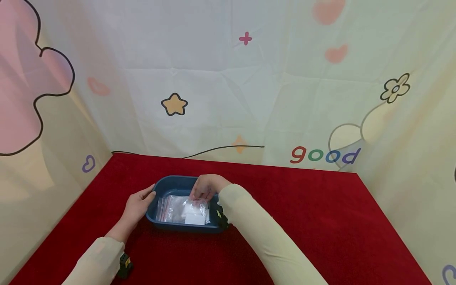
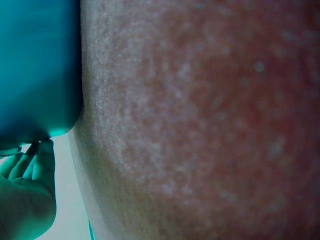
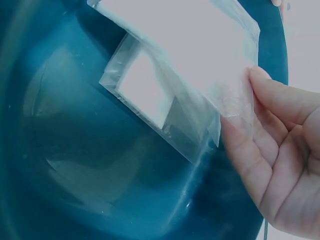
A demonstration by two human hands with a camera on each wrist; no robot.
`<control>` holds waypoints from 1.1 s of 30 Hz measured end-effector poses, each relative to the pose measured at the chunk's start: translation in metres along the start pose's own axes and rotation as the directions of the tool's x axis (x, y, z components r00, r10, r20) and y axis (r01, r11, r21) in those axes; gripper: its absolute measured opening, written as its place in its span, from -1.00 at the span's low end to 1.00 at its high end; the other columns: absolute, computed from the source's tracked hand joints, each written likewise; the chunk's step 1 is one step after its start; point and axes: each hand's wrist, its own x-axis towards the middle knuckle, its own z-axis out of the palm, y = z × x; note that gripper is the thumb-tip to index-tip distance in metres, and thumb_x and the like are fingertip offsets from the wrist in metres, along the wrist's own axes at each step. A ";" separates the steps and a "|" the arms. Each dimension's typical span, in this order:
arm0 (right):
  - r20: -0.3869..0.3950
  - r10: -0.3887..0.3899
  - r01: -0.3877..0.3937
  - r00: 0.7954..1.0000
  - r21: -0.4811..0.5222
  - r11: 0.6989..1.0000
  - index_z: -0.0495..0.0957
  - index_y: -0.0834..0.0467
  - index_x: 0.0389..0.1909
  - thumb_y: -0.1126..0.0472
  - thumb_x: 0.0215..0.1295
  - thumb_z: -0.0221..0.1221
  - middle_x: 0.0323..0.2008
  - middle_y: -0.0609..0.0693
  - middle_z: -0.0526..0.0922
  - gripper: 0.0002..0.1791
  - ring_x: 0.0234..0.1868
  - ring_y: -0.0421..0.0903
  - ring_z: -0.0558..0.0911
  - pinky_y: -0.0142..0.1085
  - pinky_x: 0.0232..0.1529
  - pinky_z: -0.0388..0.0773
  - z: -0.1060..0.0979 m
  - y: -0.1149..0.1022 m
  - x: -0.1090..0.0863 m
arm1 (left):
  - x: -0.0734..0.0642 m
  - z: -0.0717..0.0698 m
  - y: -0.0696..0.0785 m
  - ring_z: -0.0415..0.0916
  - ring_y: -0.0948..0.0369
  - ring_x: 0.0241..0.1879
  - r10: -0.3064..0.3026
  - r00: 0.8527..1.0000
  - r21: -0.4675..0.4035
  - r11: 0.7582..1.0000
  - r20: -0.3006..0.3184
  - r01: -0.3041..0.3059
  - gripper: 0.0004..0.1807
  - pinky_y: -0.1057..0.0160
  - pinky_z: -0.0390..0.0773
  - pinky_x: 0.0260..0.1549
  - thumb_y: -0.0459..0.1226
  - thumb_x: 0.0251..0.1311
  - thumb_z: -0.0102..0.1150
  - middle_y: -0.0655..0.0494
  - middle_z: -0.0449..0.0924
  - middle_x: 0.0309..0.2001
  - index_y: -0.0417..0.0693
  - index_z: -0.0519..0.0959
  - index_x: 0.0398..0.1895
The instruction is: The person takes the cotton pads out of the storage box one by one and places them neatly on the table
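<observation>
A blue plastic basin (image 1: 170, 226) sits on the red cloth, holding several clear zip bags (image 1: 174, 208) with white pieces inside. At its left end my left hand (image 1: 137, 208) grips the rim, thumb on top. That hand (image 2: 30, 195) also appears in the left wrist view, its fingertips at the basin's edge (image 2: 40, 60). Over the basin's right part my right hand (image 1: 208, 186) pinches a clear plastic bag. In the right wrist view, thumb and fingers hold the corner of this bag (image 3: 210, 45). Another bag with a white card (image 3: 145, 90) lies beneath it.
The red cloth (image 1: 306, 221) covers the table around the basin. A pale printed curtain (image 1: 221, 107) hangs behind and at both sides. Small dark devices (image 1: 124, 266) are at both wrists.
</observation>
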 end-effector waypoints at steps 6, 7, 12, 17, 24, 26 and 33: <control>0.002 -0.003 0.003 1.000 -0.003 1.000 0.79 0.20 -0.19 0.30 0.40 0.23 -0.41 0.02 0.75 -0.84 -0.40 -0.15 0.60 -0.34 -0.16 0.70 -0.005 -0.002 -0.003 | -0.002 0.000 0.001 0.19 -0.23 0.54 0.013 1.000 -0.002 1.000 0.001 -0.013 -0.43 -0.19 0.34 0.47 -0.22 0.58 -0.09 -0.30 0.22 0.52 -0.19 0.19 0.57; 0.002 -0.007 0.007 1.000 -0.003 1.000 0.79 0.20 -0.20 0.30 0.40 0.24 -0.41 0.03 0.76 -0.84 -0.40 -0.15 0.61 -0.34 -0.16 0.71 -0.006 -0.002 -0.003 | -0.002 0.000 0.001 0.18 -0.23 0.54 0.015 1.000 -0.001 1.000 0.001 -0.015 -0.42 -0.19 0.33 0.47 -0.22 0.58 -0.09 -0.30 0.22 0.52 -0.19 0.18 0.57; 0.002 -0.038 0.038 0.999 -0.004 0.999 0.76 0.25 -0.07 0.31 0.43 0.21 -0.46 -0.02 0.70 -0.79 -0.43 -0.17 0.59 -0.37 -0.26 0.67 -0.009 -0.004 -0.006 | -0.001 0.000 0.000 0.20 -0.22 0.54 0.017 1.000 -0.003 1.000 -0.001 -0.017 -0.42 -0.19 0.34 0.47 -0.21 0.58 -0.10 -0.30 0.24 0.51 -0.20 0.19 0.57; -0.004 -0.054 0.054 0.999 0.008 0.999 0.73 0.30 -0.03 0.32 0.43 0.20 -0.47 -0.02 0.69 -0.78 -0.44 -0.16 0.59 -0.41 -0.34 0.63 -0.011 -0.004 -0.007 | 0.000 0.000 0.000 0.22 -0.22 0.53 0.011 1.000 -0.004 1.000 -0.004 -0.011 -0.42 -0.18 0.35 0.46 -0.21 0.58 -0.10 -0.30 0.24 0.51 -0.18 0.19 0.57; -0.021 -0.078 0.078 0.997 0.003 0.997 0.74 0.28 -0.04 0.31 0.43 0.21 -0.45 -0.01 0.69 -0.79 -0.41 -0.14 0.59 -0.42 -0.35 0.63 -0.014 -0.005 -0.013 | 0.001 0.001 0.000 0.19 -0.21 0.54 0.007 1.000 -0.007 1.000 0.002 -0.007 -0.42 -0.18 0.35 0.46 -0.19 0.59 -0.10 -0.29 0.23 0.52 -0.17 0.18 0.58; -0.025 -0.089 0.089 0.996 -0.003 0.996 0.74 0.27 -0.03 0.30 0.43 0.22 -0.45 -0.02 0.69 -0.78 -0.42 -0.14 0.59 -0.42 -0.35 0.63 -0.015 -0.004 -0.013 | 0.000 0.001 0.000 0.17 -0.21 0.55 0.000 1.000 -0.008 1.000 0.004 0.000 -0.41 -0.18 0.33 0.47 -0.19 0.59 -0.10 -0.28 0.21 0.53 -0.17 0.17 0.58; -0.048 -0.125 0.124 0.991 -0.021 0.992 0.73 0.26 0.02 0.29 0.44 0.21 -0.48 -0.07 0.68 -0.75 -0.43 -0.18 0.58 -0.43 -0.36 0.63 -0.019 -0.003 -0.015 | 0.000 0.000 -0.001 0.15 -0.23 0.56 -0.009 1.000 -0.004 1.000 0.007 0.009 -0.41 -0.19 0.32 0.47 -0.19 0.59 -0.11 -0.29 0.18 0.55 -0.17 0.16 0.58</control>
